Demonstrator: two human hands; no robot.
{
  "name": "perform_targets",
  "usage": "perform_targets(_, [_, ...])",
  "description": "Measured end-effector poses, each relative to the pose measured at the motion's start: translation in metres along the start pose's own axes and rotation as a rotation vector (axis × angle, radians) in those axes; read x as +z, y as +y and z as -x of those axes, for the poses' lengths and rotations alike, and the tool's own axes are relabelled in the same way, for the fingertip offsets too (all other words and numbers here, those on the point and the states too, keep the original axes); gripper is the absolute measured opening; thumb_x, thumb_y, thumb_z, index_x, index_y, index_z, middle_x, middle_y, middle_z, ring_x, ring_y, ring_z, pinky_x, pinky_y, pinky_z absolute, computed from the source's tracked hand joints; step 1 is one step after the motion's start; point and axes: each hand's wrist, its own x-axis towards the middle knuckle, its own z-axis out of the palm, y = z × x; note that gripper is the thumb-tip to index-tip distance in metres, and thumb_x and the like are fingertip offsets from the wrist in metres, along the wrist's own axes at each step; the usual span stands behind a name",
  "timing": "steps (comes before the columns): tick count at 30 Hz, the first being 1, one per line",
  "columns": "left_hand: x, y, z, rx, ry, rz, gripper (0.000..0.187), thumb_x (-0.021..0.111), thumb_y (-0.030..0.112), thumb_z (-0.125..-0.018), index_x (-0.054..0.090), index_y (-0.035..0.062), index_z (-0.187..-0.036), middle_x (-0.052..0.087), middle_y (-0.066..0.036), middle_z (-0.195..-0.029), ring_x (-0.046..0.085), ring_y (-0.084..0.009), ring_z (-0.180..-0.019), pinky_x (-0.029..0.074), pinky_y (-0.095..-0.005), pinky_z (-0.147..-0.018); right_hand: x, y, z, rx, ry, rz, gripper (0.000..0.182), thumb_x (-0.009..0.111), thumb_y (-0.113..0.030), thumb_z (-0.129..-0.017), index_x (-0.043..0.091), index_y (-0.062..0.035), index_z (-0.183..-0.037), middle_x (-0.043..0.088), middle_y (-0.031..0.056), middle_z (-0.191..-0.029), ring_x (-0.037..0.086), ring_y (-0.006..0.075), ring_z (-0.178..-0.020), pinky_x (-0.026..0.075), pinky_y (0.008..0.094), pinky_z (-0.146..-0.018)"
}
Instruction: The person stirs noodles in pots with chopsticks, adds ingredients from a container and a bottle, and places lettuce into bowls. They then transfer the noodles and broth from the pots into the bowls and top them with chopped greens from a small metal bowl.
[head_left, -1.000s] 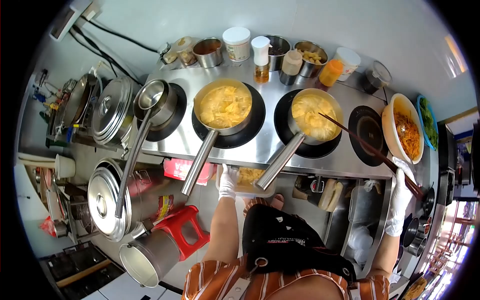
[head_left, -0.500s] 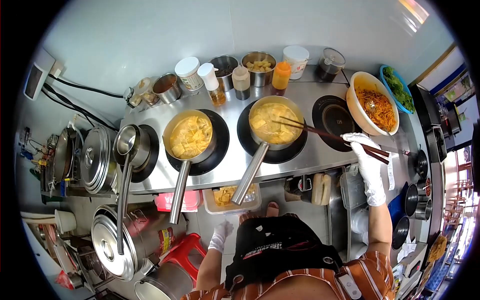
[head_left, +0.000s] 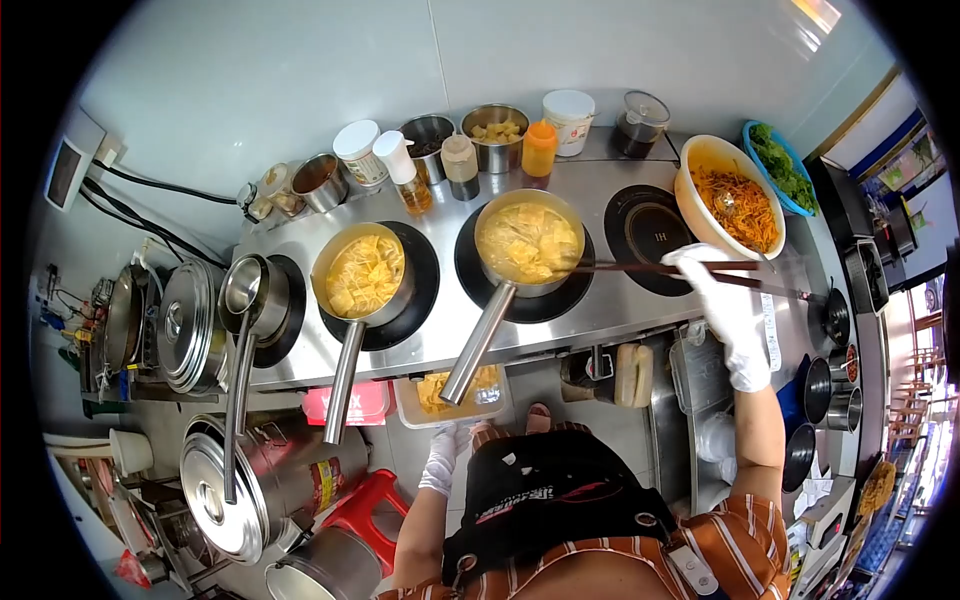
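Gloved in white, my right hand (head_left: 708, 290) holds dark chopsticks (head_left: 640, 267), whose tips reach the right edge of the food in the right saucepan (head_left: 528, 240). That pan holds yellowish pieces in broth and stands on a black round hob. To its left, a second saucepan (head_left: 365, 275) contains noodles and yellow pieces. My left hand (head_left: 444, 452), also gloved, hangs low in front of the counter, near a plastic tub (head_left: 408, 412) of yellow pieces. Its fingers are partly hidden and small, so their grip is unclear.
Bottles, tubs and metal pots line the counter's back, including an orange squeeze bottle (head_left: 539, 150). A large bowl of orange shreds (head_left: 697, 205) and a blue basket of greens (head_left: 755, 140) stand right. Ladles rest on the left pot; a red stool (head_left: 378, 490) and large pots stand below.
The chopsticks have swung to a flatter angle, with their tips lower in the right saucepan. My left hand has moved slightly up and right, nearer the tub. The whole view has shifted a little.
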Motion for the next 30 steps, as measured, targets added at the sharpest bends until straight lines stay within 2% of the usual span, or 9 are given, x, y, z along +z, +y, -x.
perform_targets(5, [0.045,0.006,-0.004,-0.012,-0.093,-0.035,0.042,0.049,0.037,-0.098,0.052,0.0023,-0.122,0.063,-0.015,-0.114,0.063,-0.0284,-0.102,0.050,-0.0406,-0.089,0.041,0.037,-0.008,-0.004,0.000,-0.254,0.018,0.064,-0.015,-0.090,0.070,-0.0003,-0.098,0.069,0.0063,-0.092,0.064,0.0137,-0.086,0.050,0.0280,-0.081])
perform_targets(9, [0.086,0.017,-0.018,0.000,-0.068,-0.004,0.036,0.053,0.035,-0.097,0.062,0.0034,-0.112,0.070,-0.010,-0.101,0.067,-0.0207,-0.085,0.053,-0.0328,-0.074,0.003,0.017,0.000,-0.011,0.087,-0.222,0.020,0.061,-0.016,-0.092,0.069,0.0017,-0.096,0.069,0.0085,-0.092,0.065,0.0158,-0.086,0.051,0.0269,-0.082])
perform_targets(11, [0.103,0.020,-0.034,-0.022,-0.097,-0.071,0.037,0.050,0.038,-0.099,0.061,0.0046,-0.112,0.068,-0.012,-0.103,0.066,-0.0241,-0.091,0.053,-0.0385,-0.083,0.003,0.014,-0.002,-0.036,0.133,-0.219,0.018,0.061,-0.013,-0.091,0.069,0.0018,-0.096,0.069,0.0080,-0.092,0.065,0.0159,-0.086,0.051,0.0277,-0.082])
perform_targets(13, [0.127,0.025,-0.037,-0.007,-0.065,-0.058,0.036,0.050,0.038,-0.099,0.061,0.0063,-0.111,0.069,-0.010,-0.102,0.067,-0.0216,-0.087,0.053,-0.0358,-0.078,0.014,0.038,-0.009,-0.157,0.111,-0.110,0.014,0.062,-0.009,-0.089,0.069,0.0019,-0.095,0.069,0.0075,-0.092,0.065,0.0157,-0.086,0.050,0.0281,-0.082])
perform_targets(17, [0.159,0.039,-0.035,0.060,-0.045,-0.107,0.035,0.061,0.034,-0.093,0.062,0.0028,-0.109,0.070,-0.008,-0.097,0.068,-0.0199,-0.083,0.053,-0.0333,-0.070,0.008,0.041,0.002,-0.037,0.035,-0.125,0.013,0.062,-0.007,-0.089,0.070,0.0014,-0.094,0.069,0.0076,-0.094,0.064,0.0142,-0.088,0.049,0.0277,-0.083])
perform_targets(23, [0.186,0.039,-0.057,0.140,0.060,-0.064,0.036,0.069,0.037,-0.087,0.066,0.0026,-0.099,0.068,-0.005,-0.081,0.062,-0.0131,-0.069,0.049,-0.0283,-0.061,-0.036,0.062,0.022,0.058,0.337,-0.387,0.027,0.057,-0.021,-0.097,0.063,0.0051,-0.099,0.066,0.0161,-0.101,0.066,0.0243,-0.093,0.057,0.0368,-0.084])
perform_targets(25, [0.186,0.027,-0.084,0.168,0.085,-0.103,0.037,0.070,0.038,-0.086,0.067,0.0017,-0.096,0.068,-0.005,-0.078,0.062,-0.0167,-0.072,0.049,-0.0302,-0.067,-0.036,0.094,0.028,0.155,0.348,-0.443,0.030,0.056,-0.022,-0.097,0.061,0.0069,-0.102,0.065,0.0171,-0.103,0.066,0.0261,-0.094,0.057,0.0392,-0.085])
perform_targets(27, [0.191,0.026,-0.097,0.330,0.155,-0.439,0.039,0.070,0.037,-0.086,0.067,0.0000,-0.096,0.068,-0.006,-0.082,0.061,-0.0208,-0.075,0.048,-0.0323,-0.074,-0.036,0.104,0.036,0.184,0.378,-0.519,0.030,0.055,-0.022,-0.098,0.060,0.0067,-0.102,0.064,0.0174,-0.104,0.065,0.0267,-0.096,0.057,0.0394,-0.085])
perform_targets(30, [0.209,0.025,-0.092,0.401,0.137,-0.319,0.044,0.072,0.037,-0.085,0.066,-0.0024,-0.102,0.069,-0.008,-0.092,0.060,-0.0226,-0.082,0.046,-0.0324,-0.081,-0.035,0.112,0.043,0.213,0.404,-0.552,0.029,0.055,-0.021,-0.098,0.060,0.0064,-0.101,0.064,0.0175,-0.104,0.065,0.0267,-0.097,0.057,0.0394,-0.086])
